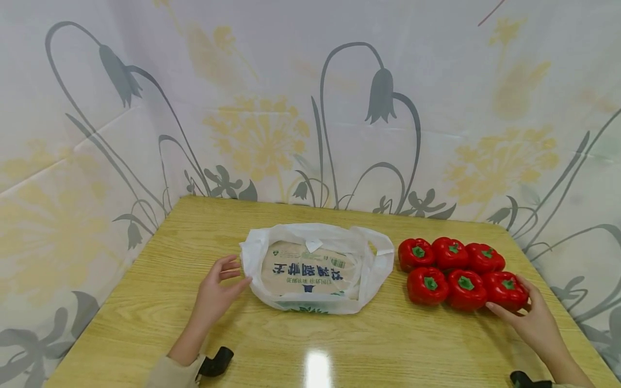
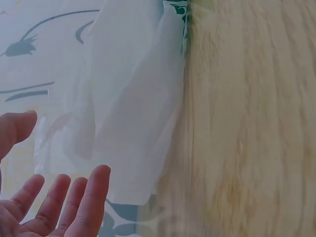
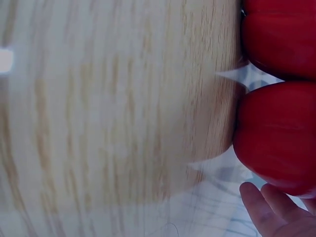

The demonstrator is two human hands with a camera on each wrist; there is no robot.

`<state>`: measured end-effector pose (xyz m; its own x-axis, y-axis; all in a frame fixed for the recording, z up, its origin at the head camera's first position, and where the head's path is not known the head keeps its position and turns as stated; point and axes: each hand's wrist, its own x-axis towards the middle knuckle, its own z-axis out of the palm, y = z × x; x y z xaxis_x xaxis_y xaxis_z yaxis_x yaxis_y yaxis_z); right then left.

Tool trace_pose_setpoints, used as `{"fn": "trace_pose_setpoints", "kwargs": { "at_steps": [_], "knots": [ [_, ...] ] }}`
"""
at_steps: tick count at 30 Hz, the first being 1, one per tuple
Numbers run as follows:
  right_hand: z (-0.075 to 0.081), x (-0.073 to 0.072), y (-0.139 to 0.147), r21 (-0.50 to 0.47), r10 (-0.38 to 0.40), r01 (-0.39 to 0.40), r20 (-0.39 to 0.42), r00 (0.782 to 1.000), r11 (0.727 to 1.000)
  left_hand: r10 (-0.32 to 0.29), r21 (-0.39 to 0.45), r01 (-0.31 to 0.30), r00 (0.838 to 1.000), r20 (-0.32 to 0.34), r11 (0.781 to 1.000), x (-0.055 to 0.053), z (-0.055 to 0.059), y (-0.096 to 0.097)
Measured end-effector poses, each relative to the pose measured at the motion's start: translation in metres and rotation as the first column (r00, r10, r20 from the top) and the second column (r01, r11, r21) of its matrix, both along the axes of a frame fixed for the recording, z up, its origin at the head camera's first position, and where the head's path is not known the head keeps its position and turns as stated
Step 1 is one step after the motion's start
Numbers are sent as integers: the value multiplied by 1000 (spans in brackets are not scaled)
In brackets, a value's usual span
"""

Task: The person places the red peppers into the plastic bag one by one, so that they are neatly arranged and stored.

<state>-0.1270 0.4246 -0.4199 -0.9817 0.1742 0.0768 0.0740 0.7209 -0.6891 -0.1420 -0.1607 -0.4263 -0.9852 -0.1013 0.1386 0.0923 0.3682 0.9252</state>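
Note:
A white plastic bag (image 1: 375,253) stands with its mouth spread on the table. A tan panel with dark blue characters shows inside it. My left hand (image 1: 222,288) is at the bag's left edge, fingers loosely spread and thumb near the rim. The left wrist view shows these fingers (image 2: 98,192) apart, with nothing between them. To the right, several shiny red bell peppers (image 1: 467,289) with green tops stand in two rows. My right hand (image 1: 526,312) spans the front-right bell pepper (image 1: 504,287), thumb at its front left and fingers along its right side.
The wooden table (image 1: 368,345) reaches toward me in front of the bag and peppers. A floral cloth (image 1: 310,151) hangs behind it and along both sides. Black wrist devices (image 1: 215,362) show at the lower edge.

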Motion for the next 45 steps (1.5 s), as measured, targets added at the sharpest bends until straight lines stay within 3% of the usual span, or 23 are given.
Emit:
{"fn": "trace_pose_setpoints", "kwargs": {
  "at_steps": [12, 25, 40, 45],
  "knots": [
    [-2, 0, -3, 13, -27, 28, -52, 998, 1000, 0, 60, -5, 997, 75, 998, -8, -2, 8],
    [-5, 2, 0, 21, -120, 121, -44, 992, 992, 1, 199, -12, 998, 57, 980, -7, 3, 15],
    [3, 6, -4, -35, -214, 211, -127, 969, 977, 2, 191, -11, 999, 49, 982, -4, 5, 15],
    [-2, 2, 3, -59, -233, 226, -151, 961, 972, 11, 183, -20, 999, 48, 983, -6, 3, 15]
  ]
}}
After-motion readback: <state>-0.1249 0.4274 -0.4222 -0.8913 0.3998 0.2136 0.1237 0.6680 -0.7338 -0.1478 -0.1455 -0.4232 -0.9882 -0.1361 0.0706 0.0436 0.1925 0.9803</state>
